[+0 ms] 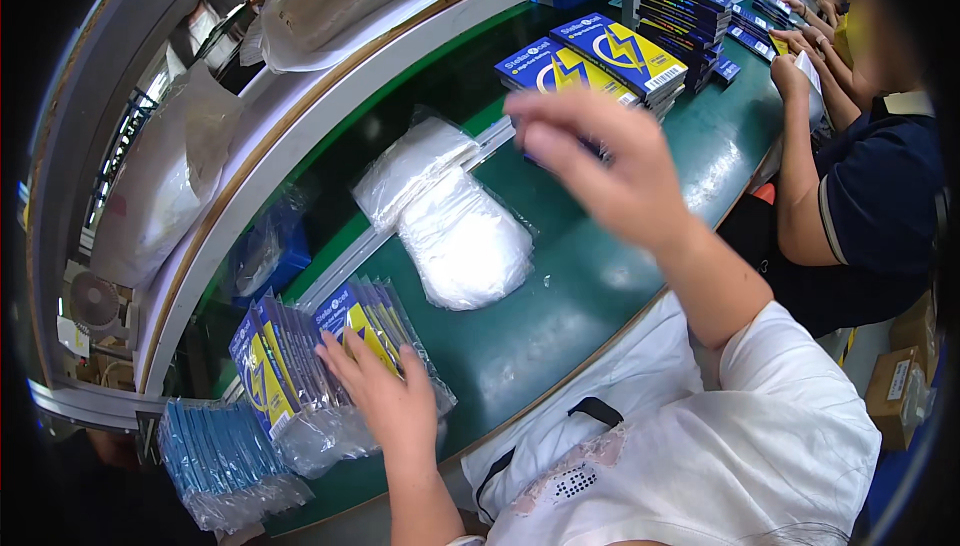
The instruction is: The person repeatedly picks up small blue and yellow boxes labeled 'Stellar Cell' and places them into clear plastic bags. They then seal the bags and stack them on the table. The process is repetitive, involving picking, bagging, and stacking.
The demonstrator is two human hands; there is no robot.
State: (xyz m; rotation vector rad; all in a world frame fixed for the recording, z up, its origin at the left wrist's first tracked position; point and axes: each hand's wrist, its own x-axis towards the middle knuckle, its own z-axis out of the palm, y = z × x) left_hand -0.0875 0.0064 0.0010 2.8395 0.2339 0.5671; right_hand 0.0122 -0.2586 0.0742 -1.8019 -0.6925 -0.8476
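Note:
My left hand (392, 392) lies with its fingers spread against a row of flat blue-and-yellow boxes in clear plastic bags (362, 331), standing on edge at the near left. Slightly blurred, my right hand (610, 161) is raised over the table, thumb and fingers apart, with nothing visible in it. Just beyond it are stacks of unbagged blue-and-yellow boxes (625, 51), partly hidden by the hand. Between my hands lies a pile of clear, whitish plastic bags (465, 241). More bagged boxes (268, 366) stand left of my left hand.
Bagged blue packs (220, 456) fill the near left corner of the green table (560, 311). A shelf (290, 111) carrying plastic-wrapped bundles runs along the far side. Taller box stacks (685, 21) stand farther right. A co-worker (870, 186) sits at my right, hands over the table.

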